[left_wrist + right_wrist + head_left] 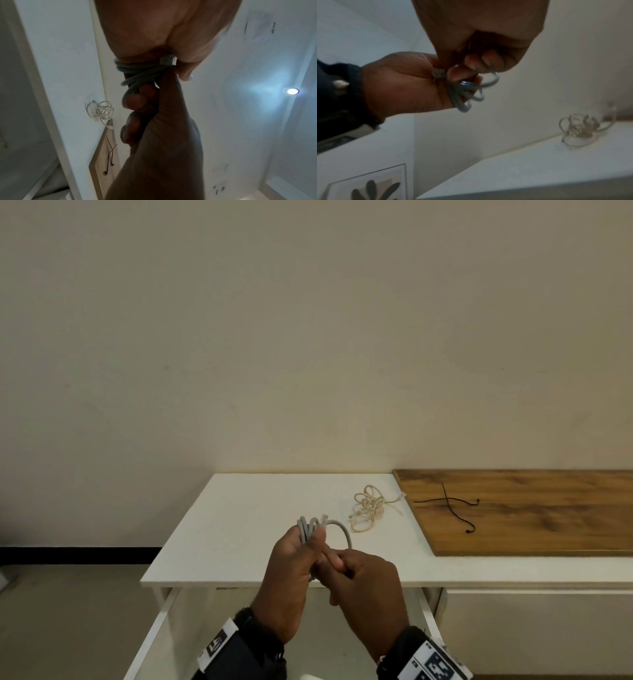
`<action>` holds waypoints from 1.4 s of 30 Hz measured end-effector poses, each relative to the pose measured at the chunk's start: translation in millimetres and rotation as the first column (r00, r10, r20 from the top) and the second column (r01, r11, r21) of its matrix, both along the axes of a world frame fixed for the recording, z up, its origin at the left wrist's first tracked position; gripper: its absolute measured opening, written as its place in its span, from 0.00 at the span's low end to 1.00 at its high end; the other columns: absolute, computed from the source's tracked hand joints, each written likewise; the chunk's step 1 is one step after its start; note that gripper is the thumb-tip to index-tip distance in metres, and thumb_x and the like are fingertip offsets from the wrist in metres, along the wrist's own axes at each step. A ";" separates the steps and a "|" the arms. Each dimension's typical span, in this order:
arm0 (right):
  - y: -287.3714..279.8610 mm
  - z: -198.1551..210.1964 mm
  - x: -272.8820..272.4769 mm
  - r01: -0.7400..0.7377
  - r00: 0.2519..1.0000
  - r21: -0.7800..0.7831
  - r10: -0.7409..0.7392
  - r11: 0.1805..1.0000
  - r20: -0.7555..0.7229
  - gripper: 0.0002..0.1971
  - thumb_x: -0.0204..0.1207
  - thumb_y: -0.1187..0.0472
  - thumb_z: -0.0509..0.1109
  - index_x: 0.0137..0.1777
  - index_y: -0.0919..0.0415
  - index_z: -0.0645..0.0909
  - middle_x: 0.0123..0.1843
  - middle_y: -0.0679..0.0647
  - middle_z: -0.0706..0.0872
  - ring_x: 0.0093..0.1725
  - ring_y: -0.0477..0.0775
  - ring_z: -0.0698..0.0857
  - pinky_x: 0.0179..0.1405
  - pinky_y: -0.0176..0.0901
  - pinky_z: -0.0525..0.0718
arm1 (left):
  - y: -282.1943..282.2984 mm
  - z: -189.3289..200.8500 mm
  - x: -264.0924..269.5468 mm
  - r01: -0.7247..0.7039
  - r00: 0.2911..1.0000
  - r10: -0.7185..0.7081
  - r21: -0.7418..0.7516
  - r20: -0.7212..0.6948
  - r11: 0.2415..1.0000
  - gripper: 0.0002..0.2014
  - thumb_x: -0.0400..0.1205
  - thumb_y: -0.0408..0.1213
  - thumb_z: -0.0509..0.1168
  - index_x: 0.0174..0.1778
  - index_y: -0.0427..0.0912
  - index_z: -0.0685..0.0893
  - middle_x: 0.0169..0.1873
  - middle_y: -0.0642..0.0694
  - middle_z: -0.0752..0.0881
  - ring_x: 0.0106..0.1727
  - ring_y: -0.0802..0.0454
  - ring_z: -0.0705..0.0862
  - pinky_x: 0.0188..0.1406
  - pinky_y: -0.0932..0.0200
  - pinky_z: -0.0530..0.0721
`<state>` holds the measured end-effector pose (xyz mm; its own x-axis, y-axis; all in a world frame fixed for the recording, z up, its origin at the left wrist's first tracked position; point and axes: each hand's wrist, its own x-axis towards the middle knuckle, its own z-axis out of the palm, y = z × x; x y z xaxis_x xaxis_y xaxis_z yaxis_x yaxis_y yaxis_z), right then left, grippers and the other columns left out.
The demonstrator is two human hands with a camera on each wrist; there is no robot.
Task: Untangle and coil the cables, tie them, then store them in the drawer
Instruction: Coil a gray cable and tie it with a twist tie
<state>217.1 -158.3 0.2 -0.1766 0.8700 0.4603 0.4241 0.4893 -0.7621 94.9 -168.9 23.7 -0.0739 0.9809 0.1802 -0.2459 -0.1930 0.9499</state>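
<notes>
both hands on the grey cable, above the desk's front edge

left hand [291, 573] is closed around a small bundle of grey cable [310, 528], thumb pressed across the loops, with the tops of the loops and a clear plug end standing up out of the fist. right hand [368, 587] sits just beside it, touching it, fingers curled and pinching the same cable low down; one wider loop arcs from the bundle over to the right fingers. in the right wrist view the loops hang out below the left palm and a plug tip shows between the two hands. both hands are held in the air over the near edge of the white desk [239, 542], not resting on it.

below them the drawer [161, 621] is pulled open; most of its inside is hidden by the arms.

farther back on the desk, well apart from the hands, a cream cable [368, 510] lies in a loose tangle, one end trailing toward the wooden board [531, 525]. the board lies on the right part of the desk against the wall, and two thin black ties [452, 505] lie crossed on it.
</notes>
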 end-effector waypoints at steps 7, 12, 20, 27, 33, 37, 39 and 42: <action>19.8 12.7 20.8 0.141 0.988 0.223 -0.153 0.965 0.036 0.09 0.81 0.41 0.64 0.54 0.42 0.79 0.47 0.33 0.82 0.47 0.32 0.81 0.45 0.26 0.75 | 7.9 1.7 -24.9 0.162 0.899 -0.084 -0.148 0.430 0.976 0.16 0.84 0.48 0.61 0.40 0.37 0.76 0.17 0.52 0.61 0.15 0.55 0.61 0.23 0.57 0.72; 12.7 4.6 6.6 -0.221 0.952 -0.213 0.163 0.952 -0.258 0.19 0.87 0.48 0.52 0.60 0.52 0.83 0.43 0.48 0.89 0.42 0.38 0.87 0.46 0.31 0.82 | 5.2 -3.5 -21.4 0.578 0.652 -0.427 -0.047 0.626 0.814 0.18 0.83 0.50 0.68 0.42 0.37 0.79 0.14 0.54 0.66 0.13 0.59 0.59 0.17 0.61 0.67; 12.9 -6.9 -3.4 0.013 0.956 -0.164 -0.061 0.986 -0.289 0.20 0.89 0.53 0.54 0.39 0.60 0.79 0.21 0.52 0.78 0.24 0.45 0.78 0.33 0.43 0.77 | -3.2 13.1 -9.0 0.315 0.930 -0.263 -0.193 0.256 0.929 0.18 0.84 0.48 0.65 0.45 0.33 0.79 0.23 0.47 0.66 0.18 0.55 0.65 0.25 0.56 0.76; 17.5 4.0 14.5 -0.124 0.986 -0.040 0.119 0.991 -0.114 0.15 0.85 0.43 0.54 0.64 0.43 0.76 0.42 0.45 0.87 0.43 0.46 0.87 0.43 0.38 0.85 | -7.1 11.7 -9.6 0.171 0.976 -0.196 -0.223 -0.096 0.960 0.22 0.79 0.54 0.64 0.43 0.35 0.76 0.22 0.49 0.62 0.19 0.54 0.59 0.21 0.60 0.72; 17.9 -0.7 12.3 -0.060 0.998 0.214 0.055 0.975 0.029 0.18 0.88 0.48 0.49 0.43 0.50 0.75 0.35 0.46 0.79 0.37 0.50 0.80 0.37 0.46 0.80 | -9.1 11.5 -5.5 0.374 0.927 -0.354 -0.289 0.119 0.881 0.18 0.84 0.51 0.61 0.40 0.37 0.76 0.22 0.49 0.61 0.17 0.57 0.59 0.21 0.62 0.67; 12.6 6.1 9.7 0.109 0.993 0.266 -0.090 0.958 -0.082 0.16 0.87 0.47 0.47 0.40 0.45 0.69 0.31 0.45 0.75 0.33 0.46 0.78 0.32 0.29 0.71 | -10.6 13.8 1.5 0.373 0.924 -0.337 -0.235 0.179 0.898 0.19 0.82 0.51 0.63 0.42 0.34 0.81 0.24 0.46 0.67 0.20 0.56 0.63 0.24 0.59 0.71; 13.1 8.8 9.9 0.163 0.982 0.265 -0.130 0.950 -0.138 0.15 0.87 0.47 0.46 0.41 0.46 0.69 0.30 0.45 0.75 0.33 0.45 0.78 0.31 0.26 0.70 | -10.5 16.7 0.6 0.333 0.942 -0.317 -0.194 0.111 0.923 0.19 0.80 0.48 0.64 0.46 0.31 0.82 0.27 0.43 0.71 0.23 0.53 0.67 0.28 0.55 0.77; 17.3 7.2 11.7 0.192 0.973 0.245 -0.151 0.950 -0.174 0.18 0.86 0.46 0.46 0.41 0.51 0.71 0.30 0.45 0.74 0.32 0.45 0.76 0.30 0.28 0.69 | -8.8 20.1 -5.0 0.244 0.942 -0.267 -0.131 -0.206 0.961 0.13 0.86 0.39 0.62 0.51 0.32 0.85 0.28 0.44 0.77 0.27 0.51 0.75 0.35 0.53 0.83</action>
